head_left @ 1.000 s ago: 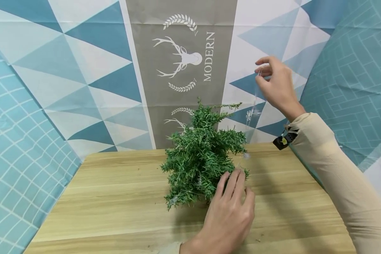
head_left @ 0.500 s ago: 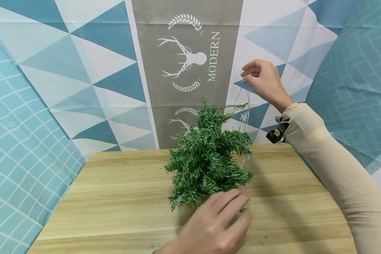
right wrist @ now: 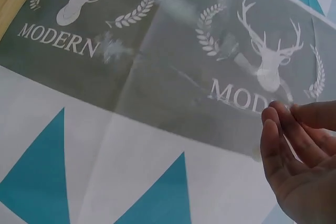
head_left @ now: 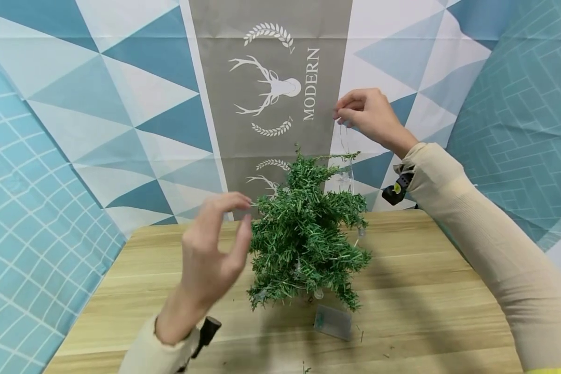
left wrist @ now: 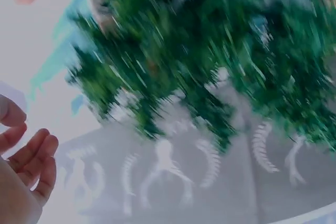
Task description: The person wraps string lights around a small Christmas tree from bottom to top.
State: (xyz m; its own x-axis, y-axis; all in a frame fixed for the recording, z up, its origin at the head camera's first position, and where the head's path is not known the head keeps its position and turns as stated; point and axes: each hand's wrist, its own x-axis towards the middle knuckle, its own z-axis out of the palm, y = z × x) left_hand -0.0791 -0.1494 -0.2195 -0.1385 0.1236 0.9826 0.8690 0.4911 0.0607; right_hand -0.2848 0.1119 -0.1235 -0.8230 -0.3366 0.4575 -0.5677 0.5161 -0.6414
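A small green artificial Christmas tree (head_left: 304,223) stands upright on the wooden table. High at its right, my right hand (head_left: 371,117) pinches a thin clear string of lights (head_left: 351,179) between thumb and fingers. The string hangs down along the tree's right side. Against the backdrop in the right wrist view, a clear snowflake (right wrist: 112,48) shows on it. My left hand (head_left: 212,254) is at the tree's left, thumb and fingers apart, with nothing visible between them. Beneath the front branches lies a small translucent box (head_left: 333,322); whether the string joins it is hidden.
A patterned cloth backdrop (head_left: 163,124) with deer heads and blue triangles rises behind the table (head_left: 163,291). Tiled blue cloth (head_left: 32,208) hangs at the left, and teal cloth (head_left: 523,140) at the right. Bits of green needle lie near the table's front.
My left hand has left the tree's lower right front and risen to its left side, uncovering the translucent box. My right hand has moved left toward the treetop with the string of lights.
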